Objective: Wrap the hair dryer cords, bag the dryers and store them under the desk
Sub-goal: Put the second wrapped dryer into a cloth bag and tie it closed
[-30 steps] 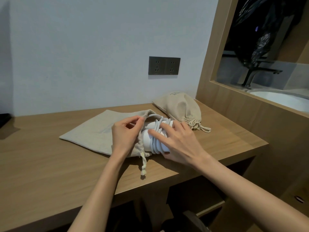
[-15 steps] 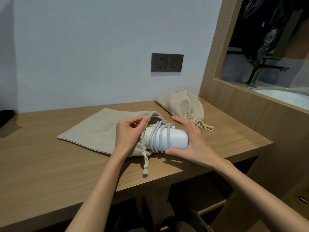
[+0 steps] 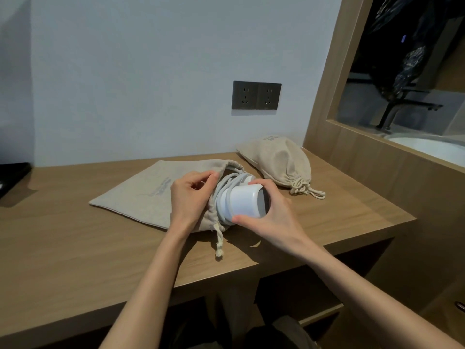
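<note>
A white hair dryer point(image 3: 245, 201) with its cord point(image 3: 224, 195) wound round the body lies at the mouth of a flat beige drawstring bag point(image 3: 148, 195) on the wooden desk point(image 3: 75, 248). My right hand point(image 3: 274, 217) grips the dryer's barrel, thumb below and fingers over the top. With its fingers, my left hand point(image 3: 192, 197) pinches the rim of the bag's opening. The dryer's front end sits inside the opening; its rear end points toward me. A second beige bag point(image 3: 279, 159), full and tied, lies behind to the right.
A dark double wall socket point(image 3: 256, 95) sits above the desk. A wooden partition point(image 3: 357, 172) with an opening onto a sink closes the right side. A black object point(image 3: 12, 177) lies at the desk's far left. Shelves show under the desk point(image 3: 297, 306).
My right hand has shifted from lying over the wound cord to gripping the barrel, and has turned the dryer so its end faces me. My left hand keeps holding the bag's rim.
</note>
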The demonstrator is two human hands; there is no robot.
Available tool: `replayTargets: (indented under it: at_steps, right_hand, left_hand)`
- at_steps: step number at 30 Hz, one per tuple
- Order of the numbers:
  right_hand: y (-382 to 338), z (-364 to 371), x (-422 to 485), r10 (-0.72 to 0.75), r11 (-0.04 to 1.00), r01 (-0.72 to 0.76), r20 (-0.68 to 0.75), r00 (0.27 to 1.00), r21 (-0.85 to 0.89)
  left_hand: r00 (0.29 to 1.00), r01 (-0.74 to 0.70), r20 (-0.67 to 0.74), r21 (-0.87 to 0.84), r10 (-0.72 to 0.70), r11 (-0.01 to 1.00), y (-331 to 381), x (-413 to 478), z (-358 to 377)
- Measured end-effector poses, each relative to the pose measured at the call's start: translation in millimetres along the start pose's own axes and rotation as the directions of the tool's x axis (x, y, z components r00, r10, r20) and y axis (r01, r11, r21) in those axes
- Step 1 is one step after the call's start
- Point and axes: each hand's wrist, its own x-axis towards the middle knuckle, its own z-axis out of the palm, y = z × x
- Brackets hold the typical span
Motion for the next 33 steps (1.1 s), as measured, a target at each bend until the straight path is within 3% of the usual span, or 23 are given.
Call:
replayTargets:
  at_steps: [5,10,18,23,29,33]
  right_hand:
    - [-2.7,12.3,5.9,-0.013,1.000,0.014,-0.034,0.999,0.021]
    - [-1.5,25.0,10.7,0.016,0.994,-0.011,-0.044,0.999,0.109]
    - [3.0,29.6,3.0,-0.098,0.993,0.099,-0.023,0.995,0.063]
    - [4.3,25.7,8.5,-0.164,0.985,0.162,0.036,0.986,0.057]
    - [7.9,27.8,19.2,0.110,0.952,-0.138,0.113,0.987,0.273]
    - [13.7,24.2,16.5,0.071,0.946,-0.173,0.347,0.935,0.273]
  left_hand:
    - [0.998,-0.025,-0.054,-0.033,0.023,0.999,2.1,1.3,-1.2]
    - [1.000,-0.016,0.006,-0.084,0.016,0.996,0.4,0.7,-0.3]
    - [1.000,-0.013,-0.009,-0.103,0.012,0.995,3.4,3.3,-1.7]
    - [0.996,0.010,0.084,-0.187,0.006,0.982,3.6,6.8,-7.0]
    - [0.986,-0.042,0.154,-0.099,0.057,0.994,3.7,5.5,-6.2]
    - [0.985,-0.075,0.153,-0.019,0.078,0.997,1.3,5.5,-10.6]
